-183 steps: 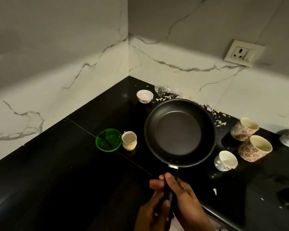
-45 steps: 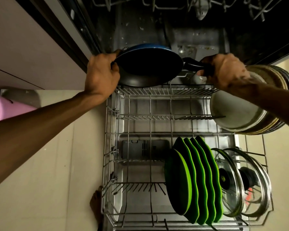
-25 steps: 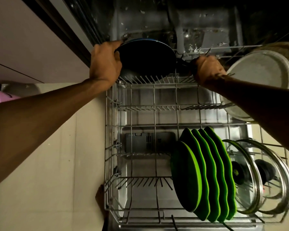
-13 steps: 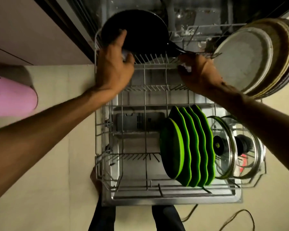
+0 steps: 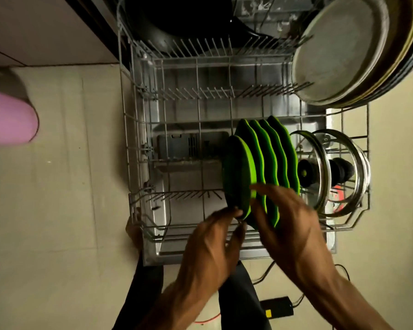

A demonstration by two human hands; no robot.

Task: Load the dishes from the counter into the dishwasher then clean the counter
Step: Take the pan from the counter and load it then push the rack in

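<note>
Both hands hover over the near edge of the pulled-out dishwasher rack (image 5: pixel 138 129), fingers spread and loose, gripping nothing. The left hand (image 5: pixel 212 248) has its fingertips just at the lower rim of the front green plate (image 5: pixel 239 172); whether they touch it is blurred. The right hand (image 5: pixel 289 225) lies across the lower edges of the green plates behind, fingers extended, seemingly to steady or nudge them so they sit square between the tines.

The five green plates stand on edge right ahead of the hands, packed close and leaning alike, which leaves their faces open to the spray. Just right of the right hand, two glass lids (image 5: pixel 334 170) stand upright too, knobs pointing sideways, so water can run off them.

Far beyond the hands, at the rack's back left corner, the black frying pan (image 5: pixel 167 25) leans on the rear tines, its handle running right. It is tucked there probably because it is bulky and the back row gives it room. Beyond the right hand, at the back right, a stack of large round plates (image 5: pixel 339 51) tilts against the rack's side.

The middle of the rack ahead of the left hand holds only bare tines, so there is room for the cups and bowls.
</note>
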